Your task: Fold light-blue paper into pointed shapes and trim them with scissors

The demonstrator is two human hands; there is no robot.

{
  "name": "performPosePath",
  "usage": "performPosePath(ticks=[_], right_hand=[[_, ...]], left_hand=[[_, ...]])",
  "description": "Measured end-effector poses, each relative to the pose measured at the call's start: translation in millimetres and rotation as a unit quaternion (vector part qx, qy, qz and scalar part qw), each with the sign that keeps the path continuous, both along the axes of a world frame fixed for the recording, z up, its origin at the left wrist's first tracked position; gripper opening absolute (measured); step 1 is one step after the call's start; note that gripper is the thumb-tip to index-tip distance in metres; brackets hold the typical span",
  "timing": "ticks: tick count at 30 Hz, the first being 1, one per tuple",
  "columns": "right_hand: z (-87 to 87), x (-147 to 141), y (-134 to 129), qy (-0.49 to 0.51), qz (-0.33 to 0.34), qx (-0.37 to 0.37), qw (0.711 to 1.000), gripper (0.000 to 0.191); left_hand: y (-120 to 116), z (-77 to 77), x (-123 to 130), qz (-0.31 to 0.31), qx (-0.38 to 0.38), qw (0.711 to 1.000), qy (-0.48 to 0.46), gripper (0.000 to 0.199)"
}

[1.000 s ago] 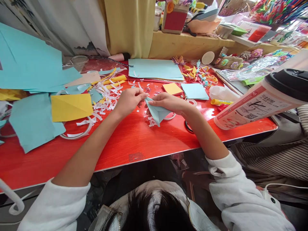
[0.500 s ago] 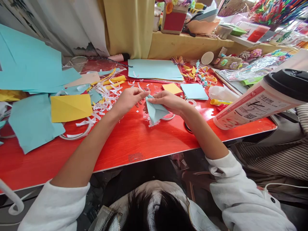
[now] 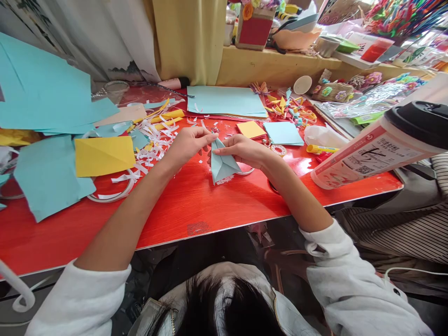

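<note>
A folded light-blue paper (image 3: 223, 168) is held up over the red table, its creased lower part pointing down toward me. My left hand (image 3: 192, 145) pinches its top tip between thumb and fingertips. On the paper's right side, my right hand (image 3: 242, 149) grips it with the thumb on the near face; the other fingers are partly hidden behind it. Just behind the hands lie a small stack of yellow squares (image 3: 250, 129) and a stack of light-blue squares (image 3: 283, 133).
White paper shreds (image 3: 154, 151) and a yellow sheet (image 3: 105, 156) lie left. A large cup (image 3: 371, 149) leans at the right. Large blue sheets (image 3: 227, 101) lie at the back, beside small colourful folded pieces (image 3: 280, 106). The red table's (image 3: 168, 219) front edge is near me.
The folded blue paper has turned slightly, and its lower part has swung a little to the left, showing more of its creased face. My right thumb has shifted slightly on it.
</note>
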State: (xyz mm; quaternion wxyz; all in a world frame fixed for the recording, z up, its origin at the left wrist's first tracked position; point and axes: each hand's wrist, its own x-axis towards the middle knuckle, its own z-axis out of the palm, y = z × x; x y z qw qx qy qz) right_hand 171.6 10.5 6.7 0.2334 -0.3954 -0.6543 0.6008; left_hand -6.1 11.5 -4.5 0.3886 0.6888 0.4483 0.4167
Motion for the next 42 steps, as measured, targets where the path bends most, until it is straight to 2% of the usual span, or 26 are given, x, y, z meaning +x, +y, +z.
performPosePath(ticks=[3,7,13,20,25,29,34,37,39,42], right_hand=[[3.3,-1.5,-3.3,-0.020,0.005,0.018,1.000,0.039],[5.8,-2.8,-5.9,-0.008,0.034,0.003,0.999,0.035],[-2.4,-3.3,-3.0,-0.011,0.026,0.029,0.999,0.044],[-0.3,-2.4,-3.4,-0.008,0.031,0.001,0.999,0.033],[3.0,-3.9,-5.9,0.008,0.040,-0.021,0.999,0.022],[-0.4,-5.3,-4.1,0.022,0.014,0.009,1.000,0.032],[-3.7,-3.9,-0.9,-0.037,0.028,0.065,0.997,0.043],[-3.5,-4.1,-1.3,-0.061,0.023,0.084,0.994,0.043],[-3.5,-4.9,-1.9,-0.054,0.008,0.090,0.994,0.042],[-4.0,-5.6,-1.7,-0.042,-0.016,0.089,0.995,0.046]], left_hand=[[-0.7,-0.1,1.8,0.023,0.013,1.000,0.002,0.030],[-2.2,0.1,2.5,0.035,0.037,0.999,0.006,0.032],[-2.6,-0.9,3.0,0.043,0.054,0.997,0.015,0.027],[-4.8,-1.1,5.5,0.031,0.012,0.997,-0.076,0.027],[-5.6,-1.2,6.3,0.028,0.004,0.995,-0.096,0.029],[-3.2,-1.3,5.5,0.013,-0.005,0.996,-0.085,0.033],[0.4,-2.7,1.9,0.058,0.041,0.996,-0.059,0.035],[1.4,-3.8,1.2,0.073,0.052,0.994,-0.067,0.037],[1.3,-3.6,1.8,0.065,0.053,0.993,-0.079,0.038],[0.6,-2.3,2.5,0.019,0.022,0.995,-0.091,0.042]])
